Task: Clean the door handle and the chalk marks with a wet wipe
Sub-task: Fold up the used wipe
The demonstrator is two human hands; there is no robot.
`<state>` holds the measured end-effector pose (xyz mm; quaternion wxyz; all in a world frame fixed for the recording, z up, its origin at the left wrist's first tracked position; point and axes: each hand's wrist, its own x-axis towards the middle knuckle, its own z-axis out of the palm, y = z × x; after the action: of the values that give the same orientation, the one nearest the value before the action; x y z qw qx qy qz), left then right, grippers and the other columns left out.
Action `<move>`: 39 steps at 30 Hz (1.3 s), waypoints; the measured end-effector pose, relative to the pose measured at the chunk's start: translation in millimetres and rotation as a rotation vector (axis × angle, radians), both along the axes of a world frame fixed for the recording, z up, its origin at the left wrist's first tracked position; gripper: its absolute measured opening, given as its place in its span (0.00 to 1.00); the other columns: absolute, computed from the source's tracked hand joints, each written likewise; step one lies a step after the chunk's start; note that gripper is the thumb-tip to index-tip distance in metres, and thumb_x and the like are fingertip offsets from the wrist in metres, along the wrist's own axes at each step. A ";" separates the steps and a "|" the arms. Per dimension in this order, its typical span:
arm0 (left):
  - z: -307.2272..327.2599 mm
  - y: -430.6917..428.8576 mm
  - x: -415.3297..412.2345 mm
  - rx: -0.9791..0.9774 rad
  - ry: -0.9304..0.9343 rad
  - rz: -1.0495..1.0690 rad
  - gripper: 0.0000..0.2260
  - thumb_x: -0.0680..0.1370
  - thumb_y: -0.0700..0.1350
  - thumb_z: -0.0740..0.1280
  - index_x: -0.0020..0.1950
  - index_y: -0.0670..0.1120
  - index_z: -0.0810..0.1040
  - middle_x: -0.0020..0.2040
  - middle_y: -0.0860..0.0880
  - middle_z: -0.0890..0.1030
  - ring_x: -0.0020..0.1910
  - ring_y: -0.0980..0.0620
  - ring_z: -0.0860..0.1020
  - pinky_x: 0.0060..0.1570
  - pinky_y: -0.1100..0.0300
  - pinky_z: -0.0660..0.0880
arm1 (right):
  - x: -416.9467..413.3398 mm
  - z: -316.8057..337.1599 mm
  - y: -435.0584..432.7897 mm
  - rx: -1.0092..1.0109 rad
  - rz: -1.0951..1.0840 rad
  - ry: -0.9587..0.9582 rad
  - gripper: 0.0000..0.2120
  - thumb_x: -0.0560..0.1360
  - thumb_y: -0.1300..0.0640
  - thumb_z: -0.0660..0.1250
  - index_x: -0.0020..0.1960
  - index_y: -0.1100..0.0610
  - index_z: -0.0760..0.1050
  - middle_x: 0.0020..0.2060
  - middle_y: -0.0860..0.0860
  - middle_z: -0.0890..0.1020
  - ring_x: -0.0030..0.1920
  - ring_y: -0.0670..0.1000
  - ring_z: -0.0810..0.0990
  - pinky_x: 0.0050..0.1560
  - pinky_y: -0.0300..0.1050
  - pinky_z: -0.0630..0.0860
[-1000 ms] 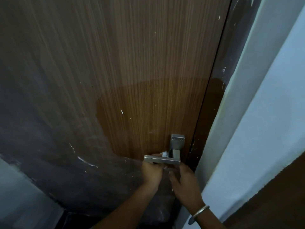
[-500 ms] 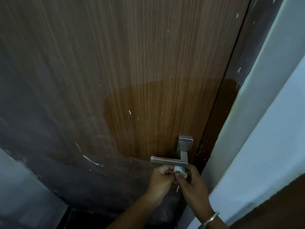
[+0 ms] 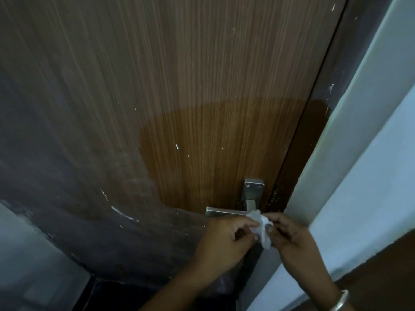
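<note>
A silver lever door handle (image 3: pixel 224 211) with its square plate (image 3: pixel 253 189) sits low on the right of a brown wood-grain door (image 3: pixel 179 86). A crumpled white wet wipe (image 3: pixel 261 227) hangs just below the handle's right end, pinched between my left hand (image 3: pixel 224 239) and my right hand (image 3: pixel 294 239). Both hands are below the handle and do not touch it. White chalk marks (image 3: pixel 123 213) streak the dusty grey lower left of the door. A darker, shiny brown patch (image 3: pixel 213 149) spreads above the handle.
The dark door frame (image 3: pixel 318 120) and a pale wall edge (image 3: pixel 359 131) stand close on the right of the handle. A pale wall (image 3: pixel 27 261) lies at the lower left. A silver bangle (image 3: pixel 340 303) circles my right wrist.
My hands dropped from the handle, which my left hand gripped a second ago, to just below it. The wipe now shows larger, held between both hands. The view shifted slightly.
</note>
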<state>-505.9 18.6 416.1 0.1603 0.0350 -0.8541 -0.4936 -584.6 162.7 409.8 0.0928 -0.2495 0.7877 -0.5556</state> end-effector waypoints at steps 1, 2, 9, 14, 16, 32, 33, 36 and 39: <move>5.3 -2.7 0.7 -0.053 0.043 0.052 0.10 0.74 0.46 0.68 0.54 0.56 0.77 0.49 0.57 0.81 0.47 0.65 0.78 0.48 0.70 0.76 | -1.0 4.7 0.6 -0.052 0.002 -0.027 0.13 0.76 0.63 0.63 0.46 0.46 0.80 0.42 0.43 0.84 0.44 0.45 0.82 0.46 0.40 0.78; 10.4 -5.9 1.0 -0.083 0.097 0.089 0.09 0.73 0.46 0.69 0.53 0.54 0.77 0.48 0.57 0.80 0.47 0.64 0.77 0.46 0.71 0.75 | -1.5 9.1 0.6 -0.097 0.006 -0.053 0.14 0.76 0.64 0.63 0.47 0.46 0.80 0.43 0.45 0.85 0.45 0.47 0.83 0.46 0.43 0.78; 33.1 -25.8 -0.8 0.134 0.015 -0.119 0.18 0.74 0.40 0.69 0.61 0.54 0.73 0.57 0.51 0.76 0.54 0.57 0.77 0.51 0.62 0.77 | 4.4 30.0 -10.0 -0.259 0.099 -0.216 0.10 0.70 0.60 0.69 0.50 0.51 0.74 0.43 0.52 0.84 0.43 0.52 0.84 0.36 0.43 0.78; 36.2 -30.4 2.3 0.366 -0.031 -0.086 0.06 0.74 0.34 0.66 0.49 0.42 0.77 0.46 0.41 0.80 0.39 0.54 0.81 0.36 0.64 0.78 | 8.8 34.9 -17.9 -0.213 0.073 -0.069 0.08 0.69 0.62 0.71 0.45 0.53 0.77 0.41 0.50 0.84 0.42 0.49 0.83 0.39 0.40 0.78; 35.4 -31.1 3.7 0.482 -0.052 -0.092 0.06 0.74 0.33 0.65 0.48 0.41 0.76 0.45 0.41 0.80 0.40 0.53 0.81 0.36 0.63 0.78 | 12.1 35.1 -21.9 -0.183 0.047 0.042 0.08 0.70 0.64 0.71 0.43 0.52 0.77 0.38 0.48 0.82 0.40 0.45 0.81 0.38 0.35 0.76; 28.2 -44.9 20.3 0.663 -0.035 -0.071 0.09 0.71 0.31 0.68 0.44 0.45 0.78 0.48 0.43 0.80 0.46 0.48 0.81 0.42 0.57 0.81 | 22.7 29.9 -34.3 -0.256 0.099 -0.121 0.21 0.67 0.67 0.72 0.55 0.48 0.76 0.45 0.49 0.84 0.47 0.49 0.83 0.46 0.41 0.79; 27.1 -44.6 20.5 0.646 -0.022 -0.064 0.10 0.71 0.31 0.68 0.42 0.46 0.78 0.47 0.44 0.80 0.45 0.49 0.81 0.41 0.58 0.81 | 22.4 29.1 -35.4 -0.234 0.102 -0.105 0.20 0.68 0.68 0.71 0.53 0.48 0.78 0.45 0.49 0.84 0.47 0.50 0.83 0.46 0.42 0.80; 23.3 -44.2 20.3 0.615 0.018 -0.053 0.10 0.71 0.30 0.68 0.41 0.45 0.78 0.46 0.43 0.80 0.45 0.48 0.81 0.42 0.57 0.81 | 23.7 26.5 -39.0 -0.178 0.061 0.024 0.16 0.68 0.70 0.71 0.42 0.48 0.82 0.42 0.50 0.84 0.45 0.50 0.83 0.46 0.43 0.79; 22.1 -42.6 19.7 0.694 0.008 -0.073 0.04 0.71 0.37 0.69 0.41 0.45 0.80 0.44 0.43 0.81 0.46 0.45 0.80 0.50 0.47 0.77 | 27.7 22.8 -43.2 -0.171 -0.079 0.148 0.21 0.66 0.72 0.71 0.36 0.45 0.80 0.45 0.46 0.79 0.47 0.46 0.80 0.50 0.37 0.77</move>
<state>-486.2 -23.9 438.2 0.1244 0.0546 -0.6356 -0.7600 -556.9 119.5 432.6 -0.0093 -0.2655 0.7513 -0.6041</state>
